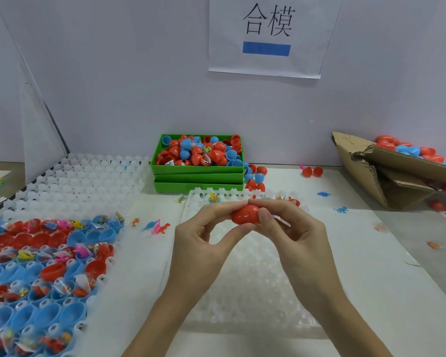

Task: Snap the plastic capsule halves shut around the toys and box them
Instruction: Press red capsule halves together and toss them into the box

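A red egg-shaped capsule [245, 214] is held above the middle of the table, its two halves joined. My left hand [204, 235] pinches its left end between thumb and fingers. My right hand [294, 233] pinches its right end the same way. Under my hands lies a white translucent tray [245, 284] with hollow cups. At the left, another white tray [70, 181] holds several blue and red capsule halves [36, 266], many with bagged toys in them. A cardboard box [386, 166] at the right, tipped on its side, holds red and blue capsules.
Stacked green bins [198, 173] at the back centre are heaped with red and blue capsule halves. Loose small dinosaur toys [160, 226] and capsules [312, 172] lie scattered on the white table. A paper sign [268, 34] hangs on the back wall.
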The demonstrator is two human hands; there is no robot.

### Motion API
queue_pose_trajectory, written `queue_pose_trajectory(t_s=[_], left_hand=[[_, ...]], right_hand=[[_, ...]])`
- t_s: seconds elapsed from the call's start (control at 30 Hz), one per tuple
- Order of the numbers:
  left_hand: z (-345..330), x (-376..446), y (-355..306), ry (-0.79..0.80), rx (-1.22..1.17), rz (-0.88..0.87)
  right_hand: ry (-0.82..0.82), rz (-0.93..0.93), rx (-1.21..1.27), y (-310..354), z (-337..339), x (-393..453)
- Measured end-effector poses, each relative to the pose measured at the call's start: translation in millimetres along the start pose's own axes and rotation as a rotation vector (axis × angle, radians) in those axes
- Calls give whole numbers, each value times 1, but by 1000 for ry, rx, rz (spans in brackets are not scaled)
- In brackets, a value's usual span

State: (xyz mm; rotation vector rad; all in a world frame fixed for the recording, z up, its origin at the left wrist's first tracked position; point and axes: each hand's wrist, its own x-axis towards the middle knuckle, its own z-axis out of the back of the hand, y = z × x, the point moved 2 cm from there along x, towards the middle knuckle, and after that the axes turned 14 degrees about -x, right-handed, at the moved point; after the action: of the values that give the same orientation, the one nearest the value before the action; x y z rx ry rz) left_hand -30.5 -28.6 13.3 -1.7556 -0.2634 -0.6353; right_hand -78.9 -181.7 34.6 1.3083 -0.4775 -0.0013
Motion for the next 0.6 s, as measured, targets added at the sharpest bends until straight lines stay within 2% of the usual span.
queue_pose_trajectory(t_s=[0.23,0.43,0.6], left_hand=[[-10,-7,3,19,25,-19],[-12,-7,2,3,102,-43],[-13,-10,0,11,205,-62]], right_hand=[[-28,-76,45,-3,-4,-3],[-34,-218,234,-6,-8,-4],[-41,-245,178,-5,-7,-3]])
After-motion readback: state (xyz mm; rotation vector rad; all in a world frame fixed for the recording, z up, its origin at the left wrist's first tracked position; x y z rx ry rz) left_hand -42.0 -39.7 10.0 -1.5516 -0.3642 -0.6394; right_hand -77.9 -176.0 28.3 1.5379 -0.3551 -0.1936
